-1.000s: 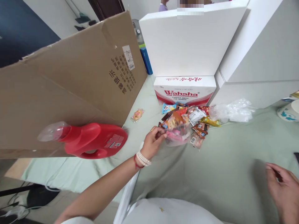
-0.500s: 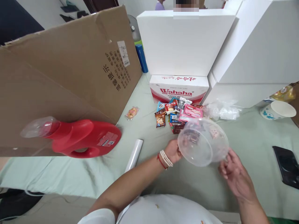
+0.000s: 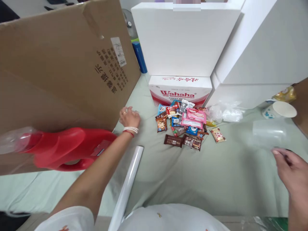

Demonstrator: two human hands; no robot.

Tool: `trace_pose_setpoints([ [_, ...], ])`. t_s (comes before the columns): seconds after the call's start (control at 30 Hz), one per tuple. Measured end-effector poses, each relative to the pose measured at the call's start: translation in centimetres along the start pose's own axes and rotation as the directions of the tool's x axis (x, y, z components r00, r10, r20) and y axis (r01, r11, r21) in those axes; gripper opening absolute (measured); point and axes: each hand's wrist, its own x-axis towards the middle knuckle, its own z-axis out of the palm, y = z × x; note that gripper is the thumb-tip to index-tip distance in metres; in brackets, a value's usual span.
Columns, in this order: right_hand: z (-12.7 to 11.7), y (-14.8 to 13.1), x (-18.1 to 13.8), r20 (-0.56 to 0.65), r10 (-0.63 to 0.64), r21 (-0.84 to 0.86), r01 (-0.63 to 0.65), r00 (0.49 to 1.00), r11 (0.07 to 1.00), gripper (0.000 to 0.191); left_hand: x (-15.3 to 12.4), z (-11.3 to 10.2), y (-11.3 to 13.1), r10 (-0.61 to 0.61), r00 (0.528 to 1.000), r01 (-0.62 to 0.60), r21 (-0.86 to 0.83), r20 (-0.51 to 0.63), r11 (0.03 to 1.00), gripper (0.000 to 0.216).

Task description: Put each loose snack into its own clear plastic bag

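My left hand (image 3: 130,117) is down on the cloth by the cardboard, fingers curled over a small wrapped snack (image 3: 136,112); only a sliver of clear wrapper shows beside them. Off to the right, my right hand (image 3: 290,165) grips the rim of a translucent plastic tub (image 3: 269,134), which is smeared by motion. Between the hands lies a pile of packaged snacks (image 3: 184,118), with pink, blue, red and brown wrappers. Two brown packets, a dark bar (image 3: 173,141) and a cocoa biscuit pack (image 3: 192,142), lie at its front. A cream-coloured packet (image 3: 218,135) rests apart on the right.
A red jug (image 3: 74,147) lies along the tall cardboard (image 3: 67,73) at left. A white roll (image 3: 127,186) is near my left forearm. Behind the snacks stand a Wahaha box (image 3: 180,91) and white boxes (image 3: 185,41). Crumpled clear plastic (image 3: 226,111) and a paper cup (image 3: 279,110) sit at right.
My left hand has let go of the tub and moved left onto the small wrapped snack. My right hand has carried the tub rightward, uncovering the front packets. The view has shifted slightly.
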Motion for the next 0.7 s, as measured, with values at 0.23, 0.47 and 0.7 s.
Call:
trace_pose_setpoints([
  [0.23, 3.0, 0.8, 7.7, 0.008, -0.086, -0.297, 0.085, 0.996, 0.951, 0.019, 0.4, 2.1, -2.1, -0.065, 0.948, -0.008, 0.227, 0.311, 0.974, 0.055],
  [0.47, 3.3, -6.2, 9.3, -0.028, -0.173, -0.268, 0.159, 0.985, 0.95, 0.043, -9.1, 2.0, 1.8, 0.097, 0.77, -0.286, 0.204, 0.63, 0.936, 0.072],
  [0.7, 10.8, -19.3, 7.6, 0.118, -0.47, 0.086, 0.462, 0.875, 0.883, 0.039, -15.7, -0.6, 1.3, 0.353, 0.754, -0.435, 0.018, 0.554, 0.9, 0.059],
])
